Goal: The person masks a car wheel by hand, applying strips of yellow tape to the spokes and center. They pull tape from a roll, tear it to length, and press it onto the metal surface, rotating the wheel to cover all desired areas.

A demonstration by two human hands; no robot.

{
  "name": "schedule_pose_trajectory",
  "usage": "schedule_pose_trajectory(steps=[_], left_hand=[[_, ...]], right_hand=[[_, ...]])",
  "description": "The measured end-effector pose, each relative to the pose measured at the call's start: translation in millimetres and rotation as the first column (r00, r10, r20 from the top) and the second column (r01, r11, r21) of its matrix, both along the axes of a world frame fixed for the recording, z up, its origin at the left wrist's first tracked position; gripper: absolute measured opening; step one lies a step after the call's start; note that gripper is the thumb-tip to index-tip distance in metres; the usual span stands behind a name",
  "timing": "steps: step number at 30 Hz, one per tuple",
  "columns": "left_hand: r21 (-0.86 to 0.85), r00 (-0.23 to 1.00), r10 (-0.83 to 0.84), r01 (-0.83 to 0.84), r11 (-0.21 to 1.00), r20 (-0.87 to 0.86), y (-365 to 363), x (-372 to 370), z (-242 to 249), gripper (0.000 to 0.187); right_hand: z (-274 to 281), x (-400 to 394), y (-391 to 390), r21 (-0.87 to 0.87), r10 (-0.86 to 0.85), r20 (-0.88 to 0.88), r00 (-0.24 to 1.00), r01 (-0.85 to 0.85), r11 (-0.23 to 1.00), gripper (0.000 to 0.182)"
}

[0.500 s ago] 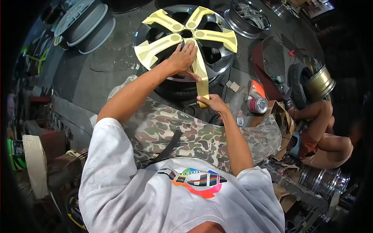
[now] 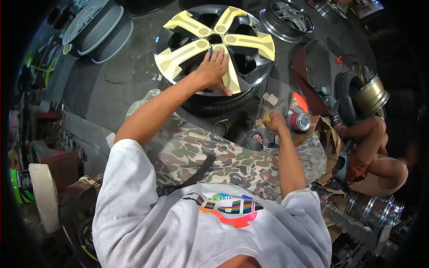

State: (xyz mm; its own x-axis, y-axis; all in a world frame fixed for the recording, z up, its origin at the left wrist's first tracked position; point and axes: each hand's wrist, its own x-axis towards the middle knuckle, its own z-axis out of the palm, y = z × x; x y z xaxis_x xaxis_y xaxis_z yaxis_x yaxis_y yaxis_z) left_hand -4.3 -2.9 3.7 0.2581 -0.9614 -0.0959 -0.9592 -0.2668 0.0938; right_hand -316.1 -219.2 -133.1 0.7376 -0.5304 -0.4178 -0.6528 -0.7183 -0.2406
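Observation:
A dark alloy wheel with a tire lies flat on the floor in front of me, its spokes covered in pale yellow masking tape. On the spoke nearest me, my left hand rests with fingers stretched over the tape and thumb out by the rim. My right hand is down to the right of the wheel, away from it. Its fingers are closed on a blurred yellow piece of tape, whose shape I cannot make out fully.
A can and an orange-and-white packet stand right of my right hand. A ring lies by my leg. Other wheels stand around. Another person's bare legs are at the right, near a gold wheel.
My right hand has moved right and away from the wheel. The tape strip that stretched from the spoke to it is now parted near the rim. My left hand stays on the spoke.

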Motion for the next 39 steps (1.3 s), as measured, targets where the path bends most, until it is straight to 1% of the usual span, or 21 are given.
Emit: schedule_pose_trajectory(steps=[4, 5, 6, 7, 9, 10, 12, 13, 14, 16, 17, 18, 20, 21, 24, 25, 28, 35, 37, 38, 39], left_hand=[[0.048, 1.0, 0.03, -0.03, 0.998, -0.001, -1.2, 6.6, 2.4, 0.155], [0.072, 1.0, 0.021, -0.021, 0.997, 0.008, -5.5, 6.3, 6.1, 0.155], [0.074, 1.0, 0.01, -0.011, 0.997, 0.009, -6.9, 6.8, 8.2, 0.155], [0.092, 1.0, 0.014, -0.013, 0.996, -0.006, -8.1, 8.2, 9.8, 0.155], [0.121, 0.999, 0.02, -0.016, 0.993, -0.037, -7.9, 13.6, 17.1, 0.149], [0.118, 0.999, 0.026, -0.022, 0.993, -0.034, -8.6, 22.6, 15.6, 0.149], [0.008, 0.974, 0.08, -0.08, 0.997, -0.214, -5.1, 40.8, 14.5, 0.136], [-0.19, 0.975, 0.056, -0.098, 0.977, -0.213, 1.3, 44.6, 13.4, 0.103], [-0.187, 0.976, 0.059, -0.099, 0.977, -0.209, 4.7, 49.3, 13.1, 0.103], [-0.274, 0.936, 0.069, -0.171, 0.946, -0.346, 7.7, 53.2, 29.0, 0.074], [-0.28, 0.878, 0.06, -0.215, 0.936, -0.475, 12.1, 47.6, 35.4, 0.059], [-0.275, 0.88, 0.065, -0.217, 0.937, -0.471, 16.3, 39.6, 42.1, 0.059], [-0.043, 0.582, 0.098, -0.223, 0.974, -0.807, 23.6, 22.8, 50.1, 0.056], [0.006, 0.484, 0.081, -0.156, 0.988, -0.871, 27.0, 14.9, 50.0, 0.056], [0.232, 0.283, 0.238, -0.055, 0.971, -0.929, 30.7, -3.3, 40.9, 0.053], [0.246, 0.205, 0.247, -0.028, 0.969, -0.947, 30.8, -4.9, 37.1, 0.044], [0.131, 0.157, 0.127, 0.012, 0.991, -0.979, 35.7, -0.8, 26.5, 0.034], [0.178, 0.208, 0.181, -0.033, 0.983, -0.961, 43.5, 11.2, 8.8, 0.024], [0.114, 0.201, 0.139, -0.131, 0.985, -0.97, 44.2, 14.0, 4.0, 0.024], [0.115, 0.2, 0.139, -0.126, 0.985, -0.97, 43.8, 18.7, 3.2, 0.024], [0.14, 0.209, 0.189, -0.228, 0.964, -0.959, 43.4, 25.6, 4.0, 0.025]], right_hand=[[7.9, 13.3, 36.3, 0.071, 0.025, -0.174, 0.984, -0.013, 0.997, 0.041], [10.9, 14.3, 42.7, 0.389, -0.145, -0.182, 0.973, 0.207, 0.898, 0.04], [15.4, 15.9, 53.0, 0.657, -0.302, -0.24, 0.922, 0.384, 0.649, 0.039], [27.4, 19.1, 65.8, 0.658, -0.313, -0.238, 0.919, 0.39, 0.644, 0.039], [69.2, 28.1, 93.5, 0.646, -0.341, 0.039, 0.939, 0.236, 0.726, 0.034], [93.0, 34.1, 106.5, 0.645, -0.334, 0.043, 0.941, 0.229, 0.729, 0.034], [127.5, 40.1, 127.7, 0.724, -0.43, 0.294, 0.854, 0.095, 0.683, 0.031], [120.4, 39.2, 128.6, 0.66, -0.334, 0.482, 0.81, -0.084, 0.747, 0.029], [124.6, 38.8, 131.8, 0.663, -0.335, 0.483, 0.809, -0.088, 0.744, 0.029], [151.5, 43.4, 145.7, 0.582, -0.284, 0.631, 0.723, -0.199, 0.788, 0.026], [158.0, 44.4, 149.3, 0.607, -0.303, 0.607, 0.735, -0.182, 0.774, 0.023], [162.4, 46.8, 151.5, 0.611, -0.304, 0.608, 0.734, -0.187, 0.77, 0.023], [167.6, 52.1, 154.9, 0.489, -0.182, 0.722, 0.667, -0.306, 0.817, 0.023], [167.8, 53.8, 156.2, 0.491, -0.177, 0.722, 0.669, -0.314, 0.813, 0.023], [167.5, 60.2, 159.3, 0.45, -0.128, 0.76, 0.637, -0.374, 0.811, 0.024], [167.9, 61.6, 160.2, 0.455, -0.123, 0.748, 0.652, -0.37, 0.81, 0.024], [162.3, 66.3, 161.5, 0.464, -0.107, 0.741, 0.663, -0.389, 0.796, 0.024], [168.2, 67.1, 169.2, 0.503, -0.1, 0.755, 0.648, -0.475, 0.722, 0.029], [168.6, 64.8, 167.7, 0.498, -0.082, 0.754, 0.652, -0.485, 0.719, 0.028], [167.1, 60.6, 167.3, 0.596, -0.116, 0.661, 0.741, -0.425, 0.682, 0.027], [164.8, 57.5, 167.2, 0.681, -0.139, 0.557, 0.819, -0.355, 0.64, 0.026]])
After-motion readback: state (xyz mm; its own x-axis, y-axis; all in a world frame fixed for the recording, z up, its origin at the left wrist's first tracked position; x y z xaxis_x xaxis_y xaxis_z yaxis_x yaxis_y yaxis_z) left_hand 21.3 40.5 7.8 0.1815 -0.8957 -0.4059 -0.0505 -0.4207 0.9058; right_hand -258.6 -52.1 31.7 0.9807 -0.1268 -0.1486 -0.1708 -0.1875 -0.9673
